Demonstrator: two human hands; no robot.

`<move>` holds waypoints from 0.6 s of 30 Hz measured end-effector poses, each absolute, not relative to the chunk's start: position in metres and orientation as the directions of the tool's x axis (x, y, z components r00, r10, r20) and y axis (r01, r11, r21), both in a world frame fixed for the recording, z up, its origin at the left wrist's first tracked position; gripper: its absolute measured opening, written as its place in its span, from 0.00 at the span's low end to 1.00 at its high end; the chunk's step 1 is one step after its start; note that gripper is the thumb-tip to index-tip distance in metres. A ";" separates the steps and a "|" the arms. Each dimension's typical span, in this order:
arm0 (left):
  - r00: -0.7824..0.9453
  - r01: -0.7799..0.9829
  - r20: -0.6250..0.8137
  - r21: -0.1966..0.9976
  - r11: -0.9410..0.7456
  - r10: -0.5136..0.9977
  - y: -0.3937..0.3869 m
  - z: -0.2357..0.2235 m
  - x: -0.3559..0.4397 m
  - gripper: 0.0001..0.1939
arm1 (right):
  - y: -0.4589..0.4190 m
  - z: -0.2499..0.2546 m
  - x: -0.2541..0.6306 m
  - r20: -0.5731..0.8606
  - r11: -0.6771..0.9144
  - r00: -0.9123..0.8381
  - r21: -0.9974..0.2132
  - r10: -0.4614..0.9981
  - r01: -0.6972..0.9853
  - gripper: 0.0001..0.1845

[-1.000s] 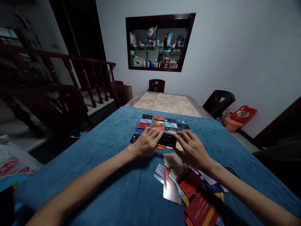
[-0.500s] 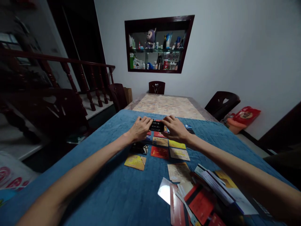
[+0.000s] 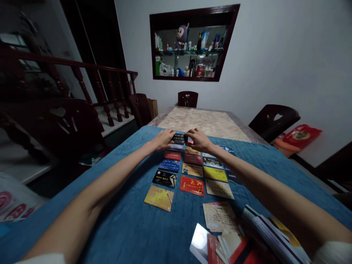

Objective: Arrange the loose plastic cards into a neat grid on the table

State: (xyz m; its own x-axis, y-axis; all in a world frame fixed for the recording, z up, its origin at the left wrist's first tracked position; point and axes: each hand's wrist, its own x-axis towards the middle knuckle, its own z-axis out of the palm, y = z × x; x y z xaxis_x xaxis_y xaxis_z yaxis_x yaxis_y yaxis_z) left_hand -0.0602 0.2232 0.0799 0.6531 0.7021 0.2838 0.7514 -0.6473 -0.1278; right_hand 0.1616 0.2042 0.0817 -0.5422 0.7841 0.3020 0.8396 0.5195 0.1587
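Note:
Between my two hands is a black card (image 3: 179,138) with pale print, at the far end of the left column of cards. My left hand (image 3: 164,139) pinches its left edge. My right hand (image 3: 200,140) has thumb and fingers closed at its right edge. Nearer to me in that column lie a red card (image 3: 172,155), a blue card (image 3: 169,165), a black VIP card (image 3: 165,178) and a gold card (image 3: 159,198). The middle column shows a tan card (image 3: 192,169) and a red card with gold lettering (image 3: 192,185). My right forearm hides part of the right columns.
A loose heap of cards (image 3: 247,249) lies at the near right, a beige card (image 3: 220,216) beside it. Blue cloth (image 3: 123,227) covers the near table. Dark chairs (image 3: 272,119) stand around it. A plastic bag (image 3: 16,205) is at the left edge.
Both hands have carried the black card away from me and lowered it to the far end of the left column. The view has shifted, and more of the laid-out cards now show.

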 end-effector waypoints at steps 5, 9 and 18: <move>0.622 0.769 0.256 -0.020 -0.639 0.740 0.251 0.066 -0.062 0.18 | 0.230 0.067 0.157 0.258 0.502 -0.516 0.123 0.817 0.856 0.23; 0.599 0.783 0.222 0.036 -0.621 0.769 0.271 0.055 -0.059 0.17 | 0.249 0.058 0.155 0.217 0.475 -0.485 0.099 0.847 0.875 0.23; 0.573 0.808 0.161 0.057 -0.587 0.804 0.301 0.042 -0.054 0.18 | 0.272 0.045 0.151 0.144 0.391 -0.396 0.059 0.907 0.918 0.22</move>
